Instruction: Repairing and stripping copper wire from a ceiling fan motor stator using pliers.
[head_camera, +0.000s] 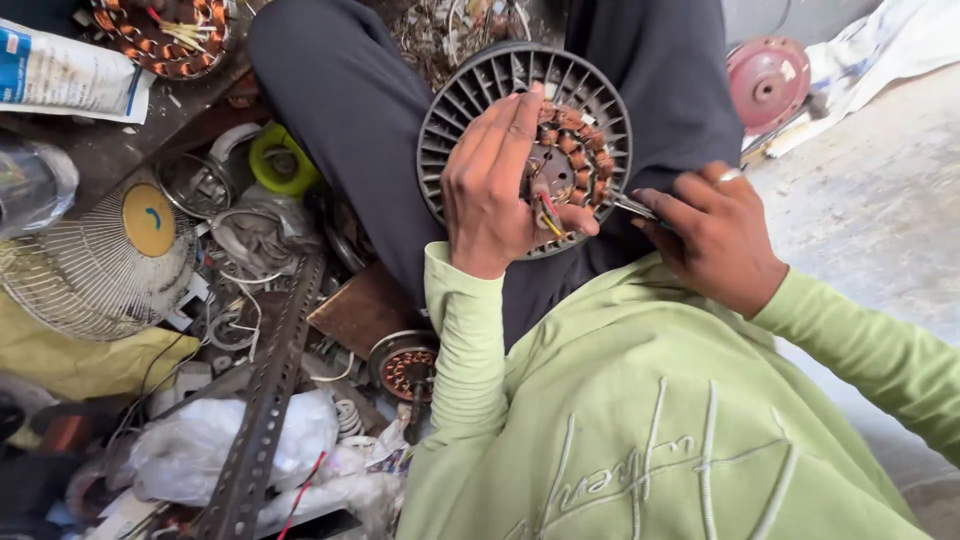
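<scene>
A round grey finned motor housing (470, 95) with copper stator windings (585, 155) inside rests on my lap. My left hand (495, 185) lies over its face and grips it, thumb by the red and yellow wires (548, 212) at its lower edge. My right hand (715, 235), with a ring on one finger, holds a thin metal tool (632, 208) whose tip points at the housing's right rim.
Clutter fills the floor to the left: a white wire fan guard (90, 275) with a yellow hub, a slotted metal angle bar (265, 400), another copper-wound stator (405, 365), a yellow-green ring (282, 160), plastic bags (220, 445). A red motor cover (768, 80) lies at the upper right on bare concrete.
</scene>
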